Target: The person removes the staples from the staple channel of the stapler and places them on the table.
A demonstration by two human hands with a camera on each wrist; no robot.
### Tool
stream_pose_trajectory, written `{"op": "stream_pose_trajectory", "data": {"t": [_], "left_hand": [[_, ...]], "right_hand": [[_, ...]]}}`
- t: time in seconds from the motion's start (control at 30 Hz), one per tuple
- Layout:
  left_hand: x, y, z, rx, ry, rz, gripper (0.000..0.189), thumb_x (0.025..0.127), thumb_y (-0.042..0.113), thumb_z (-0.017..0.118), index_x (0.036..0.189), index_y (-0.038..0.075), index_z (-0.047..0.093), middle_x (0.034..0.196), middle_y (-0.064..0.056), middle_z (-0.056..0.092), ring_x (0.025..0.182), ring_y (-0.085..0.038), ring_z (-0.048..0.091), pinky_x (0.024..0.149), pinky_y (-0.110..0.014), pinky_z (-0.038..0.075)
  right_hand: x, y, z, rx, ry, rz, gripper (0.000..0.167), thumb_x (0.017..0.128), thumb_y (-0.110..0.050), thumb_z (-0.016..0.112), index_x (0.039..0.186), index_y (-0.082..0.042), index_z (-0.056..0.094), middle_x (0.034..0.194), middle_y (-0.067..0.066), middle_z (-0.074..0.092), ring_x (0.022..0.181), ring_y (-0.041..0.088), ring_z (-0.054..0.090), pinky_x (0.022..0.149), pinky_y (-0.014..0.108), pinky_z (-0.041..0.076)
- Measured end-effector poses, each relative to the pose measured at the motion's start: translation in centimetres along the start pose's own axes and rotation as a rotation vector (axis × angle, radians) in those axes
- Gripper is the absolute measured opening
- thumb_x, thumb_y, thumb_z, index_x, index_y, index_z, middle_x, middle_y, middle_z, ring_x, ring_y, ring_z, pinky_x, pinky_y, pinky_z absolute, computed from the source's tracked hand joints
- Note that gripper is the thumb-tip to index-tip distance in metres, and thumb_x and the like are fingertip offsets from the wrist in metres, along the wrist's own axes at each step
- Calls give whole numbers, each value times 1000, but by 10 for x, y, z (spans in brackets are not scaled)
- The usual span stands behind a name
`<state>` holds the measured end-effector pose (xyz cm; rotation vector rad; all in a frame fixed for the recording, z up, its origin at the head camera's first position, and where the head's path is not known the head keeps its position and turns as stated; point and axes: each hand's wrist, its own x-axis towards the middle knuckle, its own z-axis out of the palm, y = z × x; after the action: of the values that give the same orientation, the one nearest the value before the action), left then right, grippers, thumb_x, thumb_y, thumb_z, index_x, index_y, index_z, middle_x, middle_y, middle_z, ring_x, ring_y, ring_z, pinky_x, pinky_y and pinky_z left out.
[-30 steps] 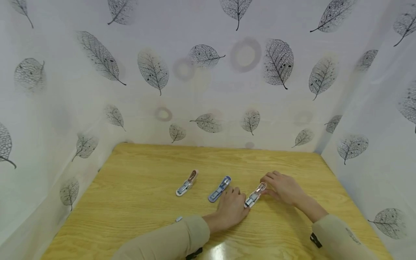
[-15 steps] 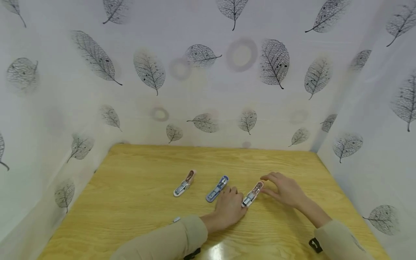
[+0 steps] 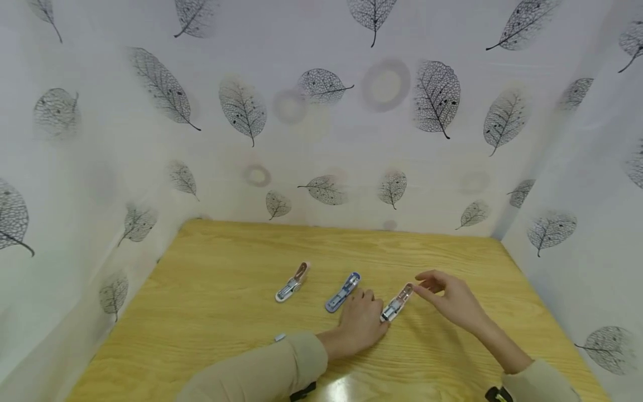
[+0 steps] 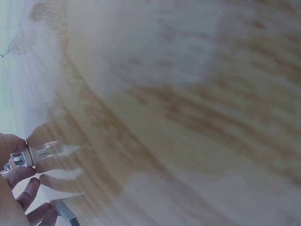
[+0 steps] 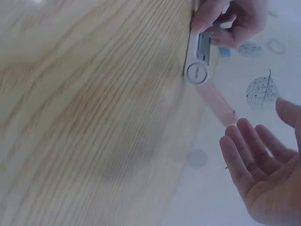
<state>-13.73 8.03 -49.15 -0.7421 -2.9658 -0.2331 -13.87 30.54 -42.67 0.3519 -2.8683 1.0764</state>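
A pink and white stapler (image 3: 397,303), its top swung open, stands tilted on the table. My left hand (image 3: 363,319) pinches its near end between thumb and finger, as the right wrist view of the stapler (image 5: 196,56) confirms. Close to the raised pink top (image 5: 217,104) is my right hand (image 5: 265,176), fingers extended and holding nothing. Left of the left hand lies a blue stapler (image 3: 343,292), opened out, its right side near the knuckles. Farther left is another pink and white stapler (image 3: 292,282), also opened.
A small grey piece (image 3: 279,337) lies on the wooden table (image 3: 211,279) beside the left sleeve; its kind is unclear. Leaf-printed white cloth (image 3: 321,139) surrounds the table at the back and both sides.
My right hand has drawn back to the right from the stapler's far end, and its fingers have spread. The left hand keeps its pinch on the near end. The head view shifts slightly.
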Motion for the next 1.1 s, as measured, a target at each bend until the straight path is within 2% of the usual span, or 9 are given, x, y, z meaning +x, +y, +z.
{"op": "stream_pose_trajectory", "data": {"t": [0.17,0.27,0.4,0.57,0.77,1.1], "left_hand": [[0,-1,0,10,5,-1,34,92,56,76,88,23,70,88,6,62,87,-14,55,79,-29,48],[0,-1,0,17,6,0,34,92,57,76,88,23,69,87,6,61,87,-14,55,78,-29,48],[0,-1,0,17,9,-1,35,92,57,75,86,23,68,86,6,60,85,-14,53,76,-28,46],[-1,-1,1,23,3,4,35,93,57,74,87,23,67,87,5,60,85,-14,53,76,-28,46],[-1,0,0,20,-15,8,35,94,56,73,91,22,70,91,4,63,90,-15,56,81,-30,49],[-1,0,-2,37,-6,12,36,94,58,73,95,22,72,93,4,64,93,-15,57,82,-30,49]], "right_hand": [[3,-6,5,225,-100,163,37,102,-26,72,120,5,71,100,20,78,80,21,76,70,35,65],[3,-9,11,323,-148,241,38,102,-23,71,122,10,69,101,21,79,81,22,77,72,36,65],[3,-9,19,397,-200,286,38,102,-18,70,121,14,67,99,20,80,79,21,78,70,36,66],[2,-7,30,419,-241,291,34,101,-14,70,118,16,69,94,18,80,76,19,76,67,32,64],[2,-5,43,423,-258,231,29,99,-8,70,112,18,70,95,25,79,78,18,78,65,31,64],[3,-6,51,352,-274,268,25,100,-10,70,108,13,74,87,17,80,69,20,77,63,34,63]]}}
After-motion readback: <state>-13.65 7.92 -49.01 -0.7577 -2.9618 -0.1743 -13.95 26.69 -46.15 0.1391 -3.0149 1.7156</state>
